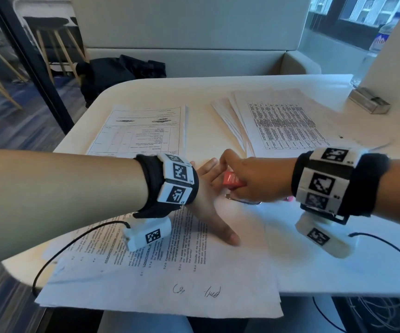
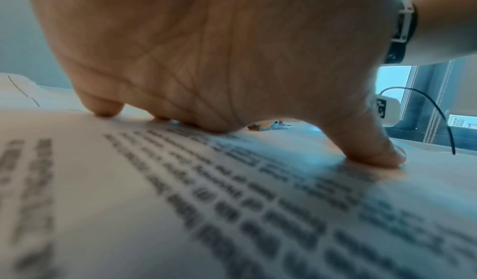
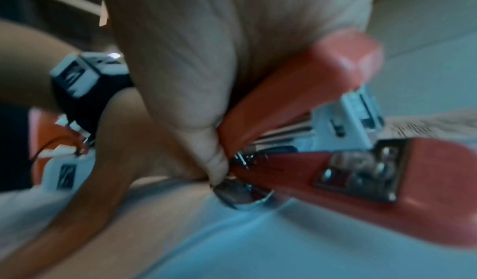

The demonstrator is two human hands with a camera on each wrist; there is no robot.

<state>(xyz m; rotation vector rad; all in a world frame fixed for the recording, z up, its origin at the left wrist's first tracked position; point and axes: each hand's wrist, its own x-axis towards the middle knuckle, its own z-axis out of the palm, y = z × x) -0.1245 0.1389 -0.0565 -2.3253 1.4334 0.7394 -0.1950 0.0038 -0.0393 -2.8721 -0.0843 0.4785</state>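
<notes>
**Stapling the near stack: corner lined up, not yet pressed**

Printed sheets lie at the near edge of the worktop, their near side hanging over it.

Left hand is open and spread flat on the sheets. In the left wrist view the thumb and fingertips press down while the palm arches above the print. Judged purpose: pin the pages so they stay squared while the fastener goes in.

Right hand is closed around a red stapler, held near the middle of the worktop at the far corner of the sheets, just beside the left fingers. In the right wrist view the stapler has its top arm lifted off the base, mouth apart. Whether the paper corner sits inside it is too blurred to tell. The grip wraps the rear half, which probably leaves the nose free to slide over the corner.

Toward the far edge:
- a squared paper pile on the left
- a fanned pile on the right
- a small clear box near the far right corner
</notes>
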